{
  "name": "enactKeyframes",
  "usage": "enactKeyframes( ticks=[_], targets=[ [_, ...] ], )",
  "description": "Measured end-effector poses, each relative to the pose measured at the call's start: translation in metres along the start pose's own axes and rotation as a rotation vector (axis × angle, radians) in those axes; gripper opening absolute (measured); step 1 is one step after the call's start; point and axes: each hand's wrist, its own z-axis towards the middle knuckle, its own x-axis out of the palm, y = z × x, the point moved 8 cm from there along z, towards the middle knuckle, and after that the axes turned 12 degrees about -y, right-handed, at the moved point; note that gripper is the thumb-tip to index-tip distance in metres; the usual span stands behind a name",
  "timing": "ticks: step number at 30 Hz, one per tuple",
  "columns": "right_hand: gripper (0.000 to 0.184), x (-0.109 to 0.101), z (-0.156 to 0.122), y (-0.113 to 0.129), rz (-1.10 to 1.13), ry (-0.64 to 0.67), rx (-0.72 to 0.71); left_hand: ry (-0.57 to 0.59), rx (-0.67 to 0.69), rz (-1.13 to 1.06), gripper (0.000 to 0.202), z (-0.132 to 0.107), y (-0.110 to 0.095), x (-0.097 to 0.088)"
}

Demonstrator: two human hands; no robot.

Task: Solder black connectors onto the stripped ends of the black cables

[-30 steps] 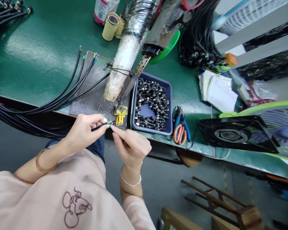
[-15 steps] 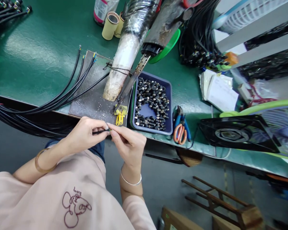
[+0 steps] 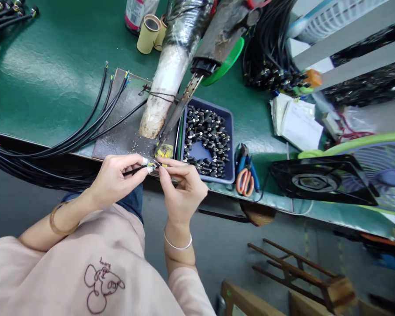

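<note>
My left hand [image 3: 113, 181] pinches the end of a thin black cable [image 3: 134, 170] whose stripped coloured wires stick out at the tip. My right hand [image 3: 181, 188] meets it from the right, thumb and forefinger closed on those wire ends [image 3: 154, 165]. Both hands hover just off the near edge of the green bench [image 3: 52, 66], right in front of a small yellow clip [image 3: 164, 151] on a dark metal plate [image 3: 125, 131]. A blue tray [image 3: 228, 145] of small black connectors sits just right of the hands.
Several black cables [image 3: 95, 118] fan over the plate from a thick bundle at left. A wrapped machine arm [image 3: 171, 79] slants down toward the clip. Cutters with orange and blue handles [image 3: 246, 173], a black fan [image 3: 319, 182], papers [image 3: 296, 123], and cardboard tubes [image 3: 148, 33] lie around.
Both hands rose slightly toward the bench edge and the yellow clip. My right hand turned upward, fingers now closing on the wire tips from below and right.
</note>
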Motion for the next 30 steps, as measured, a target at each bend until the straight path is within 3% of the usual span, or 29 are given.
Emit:
enactKeyframes(
  ticks=[8,17,23,30],
  targets=[
    [0.017,0.004,0.004,0.023,-0.135,-0.067,-0.355,0.063,-0.136,0.0,0.018,0.005,0.012,0.005],
    [0.02,0.006,0.007,0.027,-0.168,-0.045,-0.46,0.103,-0.192,-0.025,0.018,0.011,0.013,0.009],
    [0.017,0.008,0.011,0.015,-0.085,-0.074,-0.369,0.08,-0.257,-0.123,0.014,0.017,0.019,0.013],
    [0.017,0.01,0.014,0.015,-0.088,-0.064,-0.371,0.058,-0.259,-0.195,0.013,0.021,0.016,0.013]
  ],
)
